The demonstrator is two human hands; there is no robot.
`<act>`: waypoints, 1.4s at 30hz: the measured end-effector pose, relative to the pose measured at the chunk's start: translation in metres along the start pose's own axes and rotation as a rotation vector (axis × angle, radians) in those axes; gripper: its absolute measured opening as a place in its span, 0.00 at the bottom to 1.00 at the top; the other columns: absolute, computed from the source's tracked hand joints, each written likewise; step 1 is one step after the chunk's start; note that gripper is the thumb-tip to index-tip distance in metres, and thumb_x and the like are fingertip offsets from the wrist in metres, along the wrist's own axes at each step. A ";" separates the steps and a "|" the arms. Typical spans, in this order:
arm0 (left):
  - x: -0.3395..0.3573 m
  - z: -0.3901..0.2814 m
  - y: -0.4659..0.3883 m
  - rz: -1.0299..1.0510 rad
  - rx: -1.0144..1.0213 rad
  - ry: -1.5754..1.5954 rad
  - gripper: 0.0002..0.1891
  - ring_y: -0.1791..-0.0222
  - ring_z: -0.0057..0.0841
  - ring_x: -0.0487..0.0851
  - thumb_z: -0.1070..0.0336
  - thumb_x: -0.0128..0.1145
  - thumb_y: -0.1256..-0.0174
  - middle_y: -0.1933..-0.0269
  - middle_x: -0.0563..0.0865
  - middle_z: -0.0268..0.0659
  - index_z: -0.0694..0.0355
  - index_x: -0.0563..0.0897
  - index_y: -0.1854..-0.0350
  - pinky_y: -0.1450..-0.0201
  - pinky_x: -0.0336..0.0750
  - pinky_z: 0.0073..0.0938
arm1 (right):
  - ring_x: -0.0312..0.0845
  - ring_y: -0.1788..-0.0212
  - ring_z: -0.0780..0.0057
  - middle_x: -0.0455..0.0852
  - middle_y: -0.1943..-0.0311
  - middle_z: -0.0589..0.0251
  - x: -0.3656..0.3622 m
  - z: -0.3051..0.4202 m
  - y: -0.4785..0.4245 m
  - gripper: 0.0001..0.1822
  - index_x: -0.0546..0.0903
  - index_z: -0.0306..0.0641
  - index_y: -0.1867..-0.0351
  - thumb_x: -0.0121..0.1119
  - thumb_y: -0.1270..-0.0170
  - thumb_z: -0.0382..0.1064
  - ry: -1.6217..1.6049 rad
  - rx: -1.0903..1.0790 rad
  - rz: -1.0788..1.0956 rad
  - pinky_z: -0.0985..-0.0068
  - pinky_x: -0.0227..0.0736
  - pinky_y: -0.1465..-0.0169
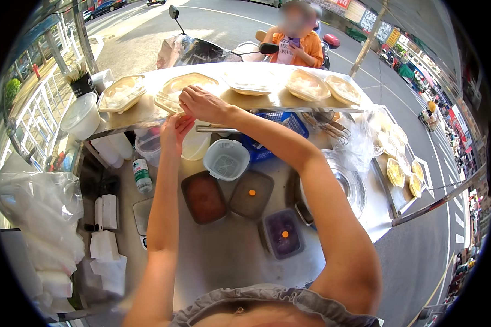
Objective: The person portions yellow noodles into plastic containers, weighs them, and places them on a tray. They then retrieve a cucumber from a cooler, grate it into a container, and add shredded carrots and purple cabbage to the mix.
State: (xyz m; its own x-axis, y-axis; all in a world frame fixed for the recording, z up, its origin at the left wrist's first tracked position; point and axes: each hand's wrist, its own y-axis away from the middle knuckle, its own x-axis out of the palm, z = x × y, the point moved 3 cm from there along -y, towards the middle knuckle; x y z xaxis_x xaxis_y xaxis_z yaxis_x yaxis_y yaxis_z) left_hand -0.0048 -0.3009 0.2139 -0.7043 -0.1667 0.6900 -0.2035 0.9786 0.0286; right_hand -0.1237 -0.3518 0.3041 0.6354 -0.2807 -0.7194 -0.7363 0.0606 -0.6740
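Both my hands are at the near edge of a lidded takeaway container (167, 104) on the raised metal shelf (147, 110). My right hand (200, 102) bends over its near side, fingertips pressed to the rim. My left hand (176, 130) is just below, fingers extended and touching the rim from underneath. The fingers hide part of the near edge, so a firm grip cannot be told. More lidded containers stand in the row, one to the left (122, 94) and several to the right, such as a container with pale food (307, 85).
Below lie a white plastic basket (226, 159), a blue basket (294, 122), lidded tubs (204, 197), a water bottle (141, 175) and metal bowls (354, 188). A round tub (82, 116) stands at the shelf's left end. Across the shelf, a person in orange (311, 53) holds a phone.
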 end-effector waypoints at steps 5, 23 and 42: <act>-0.009 -0.020 0.015 -0.033 0.029 -0.094 0.09 0.59 0.31 0.86 0.70 0.54 0.35 0.59 0.85 0.44 0.69 0.77 0.57 0.50 0.84 0.32 | 0.76 0.58 0.59 0.77 0.66 0.56 -0.001 0.022 -0.011 0.11 0.71 0.35 0.66 0.60 0.38 0.39 -0.032 0.047 -0.060 0.66 0.72 0.51; -0.182 0.076 0.534 -0.528 -0.346 -0.157 0.12 0.59 0.22 0.84 0.72 0.56 0.38 0.57 0.85 0.36 0.68 0.79 0.54 0.49 0.79 0.24 | 0.83 0.55 0.58 0.83 0.53 0.46 -0.200 0.221 0.423 0.18 0.71 0.33 0.46 0.43 0.23 0.46 -1.021 1.897 -1.014 0.67 0.81 0.57; -0.200 0.032 0.643 -0.534 -0.332 -0.699 0.17 0.62 0.23 0.83 0.58 0.55 0.30 0.59 0.85 0.39 0.68 0.78 0.49 0.56 0.79 0.25 | 0.78 0.50 0.42 0.78 0.49 0.35 -0.207 0.126 0.519 0.39 0.73 0.18 0.51 0.54 0.39 0.63 0.858 1.874 -0.084 0.50 0.77 0.52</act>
State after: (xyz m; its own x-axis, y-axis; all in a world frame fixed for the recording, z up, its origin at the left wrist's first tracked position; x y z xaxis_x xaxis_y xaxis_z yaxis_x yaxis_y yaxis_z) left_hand -0.0164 0.3578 0.0707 -0.8444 -0.5321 -0.0618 -0.4889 0.7184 0.4948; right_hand -0.6083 -0.1414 0.0818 -0.0088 -0.5807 -0.8140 0.7169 0.5639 -0.4100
